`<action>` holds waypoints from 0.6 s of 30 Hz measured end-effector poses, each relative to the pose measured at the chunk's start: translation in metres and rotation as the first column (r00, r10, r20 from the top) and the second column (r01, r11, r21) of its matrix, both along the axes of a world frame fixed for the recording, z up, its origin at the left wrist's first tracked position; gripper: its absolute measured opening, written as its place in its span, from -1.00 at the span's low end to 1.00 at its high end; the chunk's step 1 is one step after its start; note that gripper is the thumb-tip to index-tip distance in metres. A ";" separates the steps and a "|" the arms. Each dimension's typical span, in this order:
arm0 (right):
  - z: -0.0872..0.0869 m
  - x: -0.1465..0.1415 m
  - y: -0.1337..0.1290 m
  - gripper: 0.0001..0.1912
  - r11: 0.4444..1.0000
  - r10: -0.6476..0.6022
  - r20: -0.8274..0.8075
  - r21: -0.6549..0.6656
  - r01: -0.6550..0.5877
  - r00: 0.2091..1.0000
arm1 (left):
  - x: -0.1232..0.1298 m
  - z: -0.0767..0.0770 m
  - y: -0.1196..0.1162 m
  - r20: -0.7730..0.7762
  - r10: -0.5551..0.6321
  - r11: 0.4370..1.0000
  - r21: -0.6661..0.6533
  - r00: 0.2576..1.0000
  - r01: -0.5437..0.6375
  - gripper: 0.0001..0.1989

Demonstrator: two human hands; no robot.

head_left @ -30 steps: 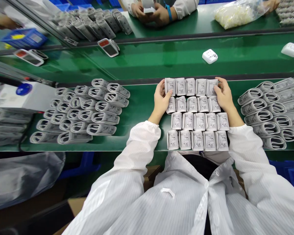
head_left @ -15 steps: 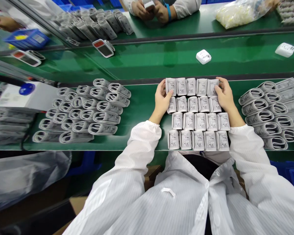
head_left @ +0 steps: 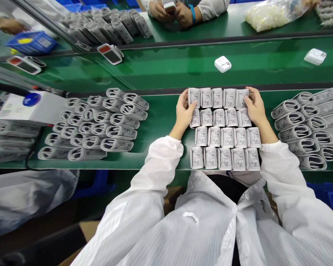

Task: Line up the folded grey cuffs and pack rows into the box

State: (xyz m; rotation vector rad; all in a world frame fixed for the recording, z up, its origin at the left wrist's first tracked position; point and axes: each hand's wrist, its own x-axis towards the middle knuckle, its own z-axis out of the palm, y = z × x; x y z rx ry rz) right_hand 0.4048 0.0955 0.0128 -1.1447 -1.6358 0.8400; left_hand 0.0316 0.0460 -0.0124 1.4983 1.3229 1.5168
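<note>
Four rows of folded printed papers (head_left: 227,137) lie on the green work surface in front of me. At the left end of the farthest row, my left hand (head_left: 184,111) grips the end paper (head_left: 194,97), thumb on its face and fingers around its outer side. My right hand (head_left: 256,107) holds the other end paper (head_left: 241,99) of that row in the same way. The papers between the two hands stand side by side, touching. The nearer rows are not held.
Stacks of folded papers lie left (head_left: 119,120) and right (head_left: 308,125). A white box (head_left: 41,107) is at the far left. Beyond, a green belt (head_left: 166,66) bears white devices (head_left: 222,64). Across it, another person's hands (head_left: 173,13) hold a white device.
The white devices on the belt have shifted left. My hands keep their hold on the farthest row.
</note>
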 end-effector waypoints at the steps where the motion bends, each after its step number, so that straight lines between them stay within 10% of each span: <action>1: 0.000 0.000 0.000 -0.07 1.000 -0.002 0.003 0.000 0.002 1.000 | 0.000 0.001 0.000 0.009 0.005 1.000 -0.002 1.000 -0.005 0.05; 18: -0.002 0.001 0.001 -0.10 1.000 -0.016 0.004 0.005 0.016 1.000 | -0.003 -0.005 0.002 0.017 -0.012 1.000 0.016 1.000 0.012 -0.03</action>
